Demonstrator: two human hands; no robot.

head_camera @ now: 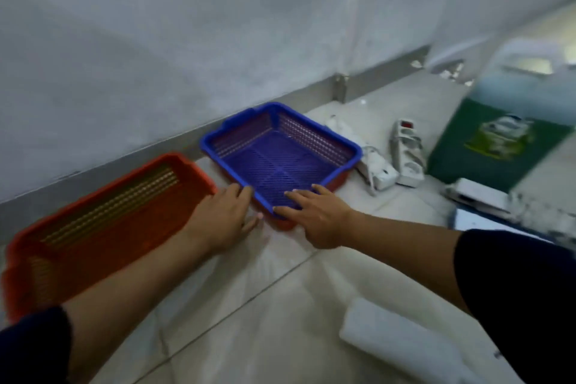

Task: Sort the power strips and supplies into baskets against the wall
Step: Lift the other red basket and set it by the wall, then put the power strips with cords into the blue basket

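- Lying along the foot of the wall at the floor's left edge, the orange rectangular plastic mesh basket (103, 221) is empty, its long side parallel to the metal skirting (174, 146), a placement that reads as already set for sorting.
- Resting palm down on the pale glossy tiled floor (280, 305), the left hand (223, 218) has its fingers loosely spread and touching the near corner of the next basket; it grips nothing, and seems to steady or nudge.
- Sitting askew to the wall, the blue rectangular plastic mesh basket (280, 153) appears nested in a second orange basket (338, 181) whose rim shows beneath; both are empty.
- Reaching in flat, the right hand (314, 218) lays open fingers over the blue basket's near rim, pressing rather than clasping.
- Waiting on the floor just right of the baskets, two white hard-plastic power strips (408, 154) lie unsorted.
- Standing beyond them, a translucent plastic jug with a green label (505, 134) holds bluish liquid.
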